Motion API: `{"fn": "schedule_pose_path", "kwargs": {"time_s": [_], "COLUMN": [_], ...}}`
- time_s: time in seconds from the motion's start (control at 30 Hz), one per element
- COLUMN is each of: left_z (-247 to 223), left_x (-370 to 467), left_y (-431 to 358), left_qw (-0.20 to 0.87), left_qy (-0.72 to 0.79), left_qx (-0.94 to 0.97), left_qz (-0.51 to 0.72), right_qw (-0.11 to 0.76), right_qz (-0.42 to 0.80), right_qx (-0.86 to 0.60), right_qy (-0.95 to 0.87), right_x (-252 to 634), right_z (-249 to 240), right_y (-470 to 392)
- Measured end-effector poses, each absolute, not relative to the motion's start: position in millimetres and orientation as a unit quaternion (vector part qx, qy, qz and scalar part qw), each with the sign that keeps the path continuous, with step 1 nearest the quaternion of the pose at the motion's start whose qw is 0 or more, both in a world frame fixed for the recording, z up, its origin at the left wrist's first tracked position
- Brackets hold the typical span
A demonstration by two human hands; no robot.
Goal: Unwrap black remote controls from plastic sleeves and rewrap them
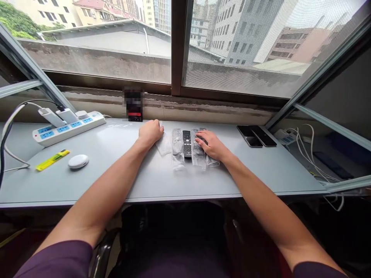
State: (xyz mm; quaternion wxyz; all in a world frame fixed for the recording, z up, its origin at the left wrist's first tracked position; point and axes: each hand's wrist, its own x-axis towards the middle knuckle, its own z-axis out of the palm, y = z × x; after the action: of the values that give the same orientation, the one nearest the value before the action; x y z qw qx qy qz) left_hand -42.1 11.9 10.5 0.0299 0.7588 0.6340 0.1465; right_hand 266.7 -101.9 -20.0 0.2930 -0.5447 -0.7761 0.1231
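A black remote control (187,144) lies bare on the grey desk, its buttons facing up. Clear plastic wrapping (177,150) sits along its left side. To its right, another dark remote in a clear bag (198,153) lies partly under my right hand (212,144), whose fingers are spread and rest on the plastic. My left hand (150,133) is closed, fingers curled at the edge of a clear plastic bag (164,145); its fingertips are partly hidden. Crumpled plastic also shows below my right palm.
A white power strip (69,129) with plugs and cables stands at left, near a yellow packet (52,160) and a white rounded case (78,161). A phone (135,106) leans against the back wall. Two dark phones (249,136) lie at right. Metal frame bars flank the desk.
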Motion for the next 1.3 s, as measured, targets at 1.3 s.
{"fn": "schedule_pose_path", "kwargs": {"time_s": [1.3], "left_z": [13.2], "left_x": [4.3], "left_y": [-11.1], "left_qw": [0.696], "left_qy": [0.296], "left_qx": [0.437], "left_qz": [0.487], "right_qw": [0.416], "right_qz": [-0.004], "right_qx": [-0.413], "right_qy": [-0.811], "right_x": [236.6], "right_z": [29.7], "right_y": [-76.0]}}
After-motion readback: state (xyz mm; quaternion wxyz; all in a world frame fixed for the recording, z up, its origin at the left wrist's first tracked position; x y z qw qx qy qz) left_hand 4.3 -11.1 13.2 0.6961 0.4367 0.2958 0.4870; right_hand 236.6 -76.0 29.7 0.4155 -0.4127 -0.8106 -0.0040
